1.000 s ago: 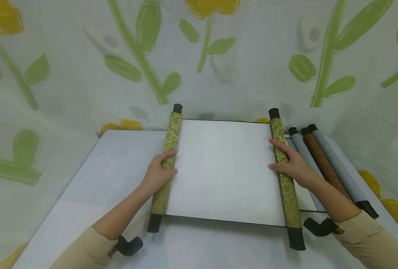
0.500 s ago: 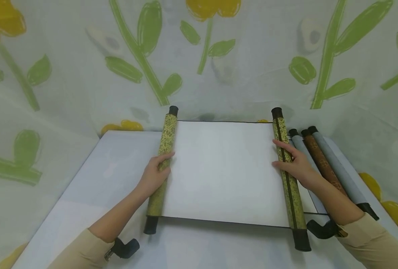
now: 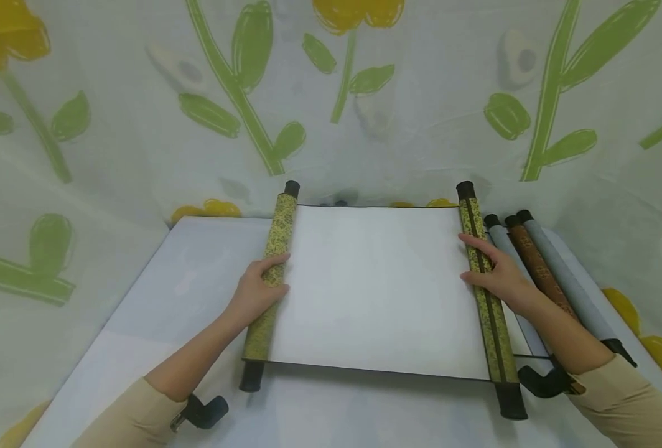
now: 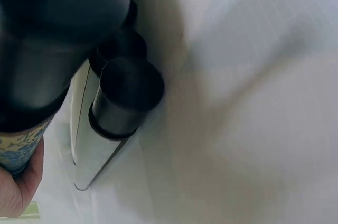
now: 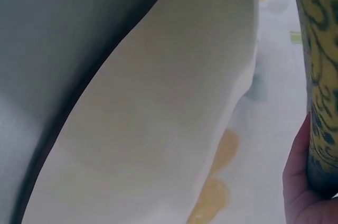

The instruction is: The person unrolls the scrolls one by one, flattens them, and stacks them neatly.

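A hanging scroll with yellow-green patterned rolls and black knobs is partly unrolled, its blank white sheet (image 3: 376, 292) lying between the two rolls. My left hand (image 3: 255, 292) grips the left roll (image 3: 279, 227) around its middle. On the other side, my right hand (image 3: 499, 274) holds the right roll (image 3: 496, 336), thumb and a finger reaching over onto its inner side. A dark strip runs along that right roll. In the left wrist view, a large black knob (image 4: 58, 18) fills the upper left, above part of the left hand (image 4: 21, 187). The right wrist view shows the patterned roll (image 5: 325, 76) beside the right hand (image 5: 303, 192).
Right of the scroll lie other rolled scrolls: a brown one (image 3: 540, 267) between grey-blue ones, including the outer roll (image 3: 574, 286). Another opened sheet (image 3: 516, 330) shows partly beneath the right side. The white table (image 3: 157, 311) extends left; a flower-printed cloth (image 3: 409, 137) stands behind.
The rolls have moved slightly apart, the right one further right and the left one a little left, so more white sheet shows. The right roll has turned, bringing its dark strip into view.
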`<state>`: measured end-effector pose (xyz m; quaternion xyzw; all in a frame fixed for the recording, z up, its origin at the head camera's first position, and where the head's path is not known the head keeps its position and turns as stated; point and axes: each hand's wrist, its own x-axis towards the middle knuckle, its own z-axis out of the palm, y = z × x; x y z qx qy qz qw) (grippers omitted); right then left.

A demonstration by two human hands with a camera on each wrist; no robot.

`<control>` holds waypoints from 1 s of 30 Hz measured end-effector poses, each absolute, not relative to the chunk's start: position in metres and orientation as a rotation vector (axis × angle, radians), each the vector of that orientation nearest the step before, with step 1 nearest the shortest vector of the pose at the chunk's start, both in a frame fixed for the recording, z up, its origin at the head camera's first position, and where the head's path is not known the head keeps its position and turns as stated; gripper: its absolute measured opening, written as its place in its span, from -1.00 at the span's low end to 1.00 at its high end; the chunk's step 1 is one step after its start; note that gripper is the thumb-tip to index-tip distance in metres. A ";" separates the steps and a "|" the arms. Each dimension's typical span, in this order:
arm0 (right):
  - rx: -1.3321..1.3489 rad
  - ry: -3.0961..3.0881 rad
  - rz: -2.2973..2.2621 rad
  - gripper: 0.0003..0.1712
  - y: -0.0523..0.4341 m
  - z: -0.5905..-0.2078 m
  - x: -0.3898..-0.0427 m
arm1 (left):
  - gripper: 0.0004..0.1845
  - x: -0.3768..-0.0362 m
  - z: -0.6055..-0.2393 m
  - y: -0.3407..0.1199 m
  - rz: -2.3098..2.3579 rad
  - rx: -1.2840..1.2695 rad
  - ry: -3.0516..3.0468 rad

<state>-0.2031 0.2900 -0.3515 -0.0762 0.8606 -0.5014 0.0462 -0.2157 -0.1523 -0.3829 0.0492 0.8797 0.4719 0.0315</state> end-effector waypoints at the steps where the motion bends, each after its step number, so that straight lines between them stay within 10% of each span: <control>1: -0.253 2.621 -1.536 -0.12 0.291 -0.352 -0.203 | -0.36 -0.216 -0.383 -0.153 1.451 0.161 2.716; 30: -0.272 2.566 -1.533 -0.16 0.308 -0.353 -0.201 | -0.41 -0.218 -0.376 -0.164 1.316 0.166 2.782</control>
